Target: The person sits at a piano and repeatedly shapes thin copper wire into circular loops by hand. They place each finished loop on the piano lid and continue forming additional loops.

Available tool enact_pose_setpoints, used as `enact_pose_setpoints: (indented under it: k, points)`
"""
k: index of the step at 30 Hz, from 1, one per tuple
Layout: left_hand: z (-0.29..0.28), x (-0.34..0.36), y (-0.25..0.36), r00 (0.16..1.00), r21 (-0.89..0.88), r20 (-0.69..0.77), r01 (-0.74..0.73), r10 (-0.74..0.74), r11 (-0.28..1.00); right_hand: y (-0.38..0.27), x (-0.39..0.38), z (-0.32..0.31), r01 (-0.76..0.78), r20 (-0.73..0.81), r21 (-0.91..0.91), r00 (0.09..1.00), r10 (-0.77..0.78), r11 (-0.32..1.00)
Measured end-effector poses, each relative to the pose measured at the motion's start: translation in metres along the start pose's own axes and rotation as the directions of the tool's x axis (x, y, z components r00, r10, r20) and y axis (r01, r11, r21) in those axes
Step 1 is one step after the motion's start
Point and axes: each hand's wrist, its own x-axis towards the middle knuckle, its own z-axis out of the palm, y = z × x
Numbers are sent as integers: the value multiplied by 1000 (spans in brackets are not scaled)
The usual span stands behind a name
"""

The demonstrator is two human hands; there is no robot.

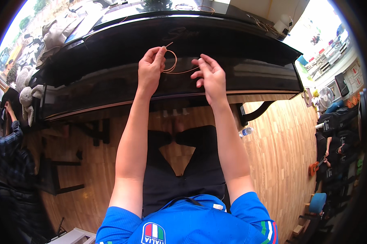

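In front of me, over a black upright piano (122, 81) with its lid down, I hold a thin copper-coloured wire (175, 61). My left hand (150, 69) pinches it between thumb and fingertips, where it bends into a loop. A short end sticks up past those fingertips. From the loop, the wire runs right to my right hand (210, 77), whose thumb and forefinger close near its other part. The remaining right fingers are loosely bent and apart. Exactly how the wire sits in the right fingertips is hard to see.
More wire rings (185, 7) lie on the piano top. A grey plush toy (26, 95) hangs at its left end. A plastic bottle (246, 131) is on the wooden floor (273, 162). One person in a plaid sleeve (12, 136) is at left, another with a ukulele (313, 168) at right.
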Motion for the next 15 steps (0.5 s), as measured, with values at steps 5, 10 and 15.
enact_pose_setpoints:
  k: [5,10,15]
  points:
    - [2,-3,0,999,103,31,-30,27,994,-15,28,-8,80,-96,221,994,-60,972]
    - [4,-2,1,999,161,6,-36,36,986,-8,40,-29,-63,272,-34,960,70,997]
    - [6,-2,-1,999,197,-13,-41,45,980,-7,27,-32,33,374,-42,927,-15,999]
